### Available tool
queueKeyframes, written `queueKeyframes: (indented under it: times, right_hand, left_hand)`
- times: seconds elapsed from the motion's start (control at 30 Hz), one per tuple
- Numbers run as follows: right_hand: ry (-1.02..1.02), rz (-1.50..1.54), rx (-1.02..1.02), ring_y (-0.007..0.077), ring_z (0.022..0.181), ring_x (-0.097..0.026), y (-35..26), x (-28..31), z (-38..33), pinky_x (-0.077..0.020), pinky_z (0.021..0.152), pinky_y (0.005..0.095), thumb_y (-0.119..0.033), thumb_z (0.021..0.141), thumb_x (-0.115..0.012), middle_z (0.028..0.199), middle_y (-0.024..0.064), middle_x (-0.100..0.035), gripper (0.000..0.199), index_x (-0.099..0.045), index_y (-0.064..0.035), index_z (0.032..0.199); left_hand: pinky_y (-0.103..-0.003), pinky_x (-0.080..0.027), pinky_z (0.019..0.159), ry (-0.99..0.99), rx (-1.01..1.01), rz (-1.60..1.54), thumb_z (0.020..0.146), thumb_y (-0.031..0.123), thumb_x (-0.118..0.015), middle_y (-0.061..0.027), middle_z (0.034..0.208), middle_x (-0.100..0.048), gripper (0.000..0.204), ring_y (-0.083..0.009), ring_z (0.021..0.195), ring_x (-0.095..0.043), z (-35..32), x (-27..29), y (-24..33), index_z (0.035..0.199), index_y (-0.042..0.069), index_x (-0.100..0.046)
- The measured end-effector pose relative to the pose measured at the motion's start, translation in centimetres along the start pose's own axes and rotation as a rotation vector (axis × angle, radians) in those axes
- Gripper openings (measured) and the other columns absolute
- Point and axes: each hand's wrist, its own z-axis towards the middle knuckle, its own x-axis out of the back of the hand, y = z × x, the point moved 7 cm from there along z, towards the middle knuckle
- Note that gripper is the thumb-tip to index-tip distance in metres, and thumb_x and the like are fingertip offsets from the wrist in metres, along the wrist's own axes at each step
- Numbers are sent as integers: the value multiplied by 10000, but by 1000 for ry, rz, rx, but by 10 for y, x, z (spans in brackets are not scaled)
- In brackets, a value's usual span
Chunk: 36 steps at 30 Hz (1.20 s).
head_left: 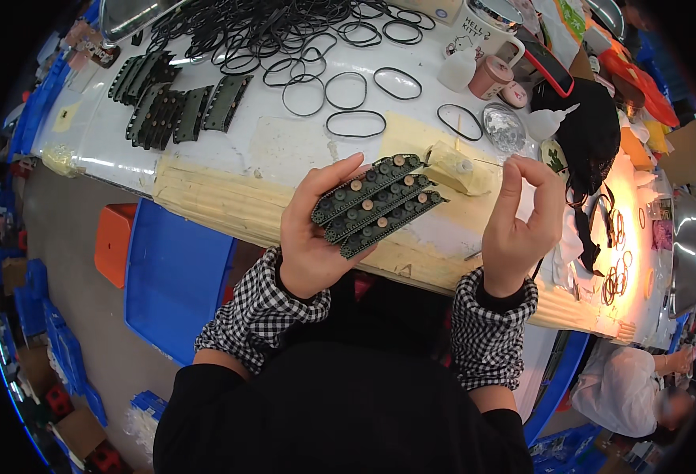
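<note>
Three dark green track pieces (371, 204), lined with small round wheels, some of them tan, lie side by side in the left hand (308, 229). The hand is closed around their left and lower ends, the thumb along the upper left edge and the palm behind and below. Their wheeled sides face up toward the camera, and their right ends slant upward and stick out past the grip, clear of the fingers. The bundle is held above the front edge of the worktable (324, 170).

The right hand (525, 221) is raised to the right of the pieces, well apart from them. Its thumb and forefinger are brought together at the tips; a thin dark line shows just beside them, too fine to tell whether they pinch it.

Between the hands, farther back on the table, sits a yellowish wrapped block (460, 170). Beyond it lie loose black rubber loops (356, 124), with a large tangled heap (237, 31) of them at the back. More green pieces (156, 110) rest at the far left, and a pink cup (490, 77) stands at the back right.
</note>
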Motion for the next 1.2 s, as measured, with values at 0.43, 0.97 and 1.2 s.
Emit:
queueKeyframes:
  times: [0.43, 0.97, 1.2]
  right_hand:
    - [-110, 618, -179, 213, 872, -566, -37, -2, -5, -448, 824, 318, -33, 877, -654, 919, 107, -641, 58, -612, -2, 904]
    - [-212, 652, -192, 223, 839, -559, -52, -27, -14, -444, 779, 319, -59, 849, -690, 880, 80, -656, 71, -639, -25, 885]
    - [-166, 722, -273, 214, 852, -564, -47, -25, -15, -446, 795, 309, -40, 876, -657, 900, 85, -641, 41, -624, -17, 886]
  left_hand:
    - [-295, -489, 908, -51, -34, 127, 707, 19, -816, -124, 1122, -599, 693, -200, 1056, -618, 2, -9, 3, 1322, -9, -497]
    - [-306, -495, 777, -60, -128, 221, 727, 35, -791, -106, 1038, -629, 602, -215, 897, -611, 6, -14, 18, 1280, 25, -553]
    - [-297, -524, 892, -22, -49, -3, 736, 8, -805, -137, 1143, -603, 673, -199, 1076, -615, -4, -13, 2, 1291, -2, -425]
